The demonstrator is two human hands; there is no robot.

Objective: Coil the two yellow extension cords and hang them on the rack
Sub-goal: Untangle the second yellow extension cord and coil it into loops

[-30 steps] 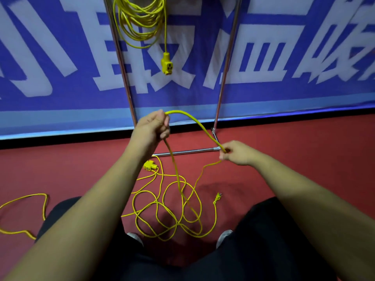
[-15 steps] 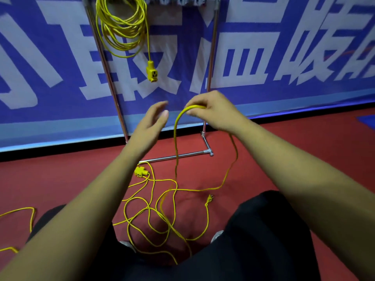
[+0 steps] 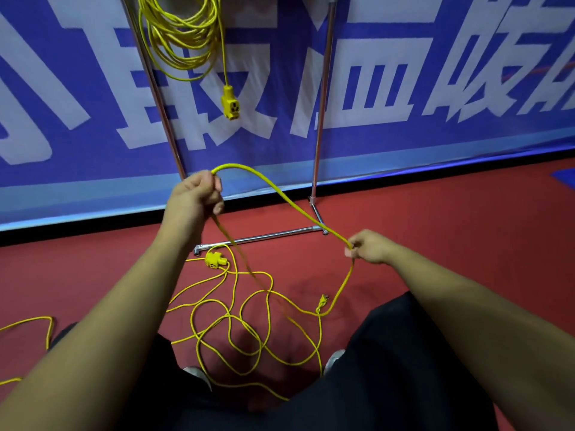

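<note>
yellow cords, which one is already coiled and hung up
The coiled cord at the top, looped on the rack. The loose cord sprawls over the floor, a stretch gripped by the left hand and right hand.

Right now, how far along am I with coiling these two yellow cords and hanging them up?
Done: one coiled cord hangs on the rack. In hand: the left hand grips the second cord and the right hand pinches it, one span arcing between them. Left: most of it lies tangled on the red floor, socket end and plug included; it needs coiling and hanging.
</note>
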